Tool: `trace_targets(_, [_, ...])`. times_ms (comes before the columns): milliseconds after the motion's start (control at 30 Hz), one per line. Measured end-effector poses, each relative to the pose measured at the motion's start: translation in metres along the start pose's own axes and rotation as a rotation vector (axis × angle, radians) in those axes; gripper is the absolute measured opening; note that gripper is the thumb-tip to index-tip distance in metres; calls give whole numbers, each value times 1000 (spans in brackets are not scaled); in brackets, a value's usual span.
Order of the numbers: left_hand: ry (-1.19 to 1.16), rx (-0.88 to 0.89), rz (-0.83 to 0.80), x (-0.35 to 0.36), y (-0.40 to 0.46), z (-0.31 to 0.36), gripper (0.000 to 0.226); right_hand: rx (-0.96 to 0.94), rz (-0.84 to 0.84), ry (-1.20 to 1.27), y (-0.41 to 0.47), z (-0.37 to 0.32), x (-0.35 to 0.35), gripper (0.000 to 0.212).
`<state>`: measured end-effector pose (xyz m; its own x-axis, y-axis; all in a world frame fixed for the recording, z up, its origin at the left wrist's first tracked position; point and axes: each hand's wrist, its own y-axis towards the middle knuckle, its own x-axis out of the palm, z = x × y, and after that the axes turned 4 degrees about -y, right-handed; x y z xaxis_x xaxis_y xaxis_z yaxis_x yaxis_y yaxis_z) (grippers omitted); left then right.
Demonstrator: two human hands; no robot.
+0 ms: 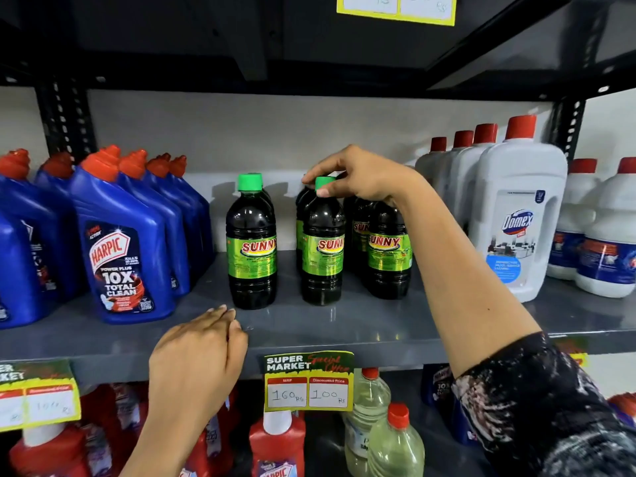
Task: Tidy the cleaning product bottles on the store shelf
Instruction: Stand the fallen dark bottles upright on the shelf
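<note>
Several dark Sunny bottles with green caps stand in the middle of the grey shelf. My right hand grips the green cap of the middle front Sunny bottle from above. Another Sunny bottle stands apart to its left, and a third Sunny bottle stands to its right, under my wrist. More of them are partly hidden behind. My left hand rests flat on the shelf's front edge, holding nothing, fingers together.
Blue Harpic bottles with red caps fill the shelf's left side. White Domex bottles stand at the right. A price tag hangs from the shelf edge. Red and pale green bottles stand on the shelf below.
</note>
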<state>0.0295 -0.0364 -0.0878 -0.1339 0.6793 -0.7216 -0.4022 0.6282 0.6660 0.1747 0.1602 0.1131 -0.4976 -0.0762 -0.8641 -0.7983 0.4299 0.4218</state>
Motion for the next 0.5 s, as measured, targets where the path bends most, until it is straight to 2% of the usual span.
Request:
trace_targets(200, [-18, 0, -37, 2, 1, -3, 50, 77, 203, -97, 3, 0, 13, 37])
trace_targets(500, [-38, 24, -44, 5, 2, -6, 48, 106, 201, -87, -2, -3, 16, 34])
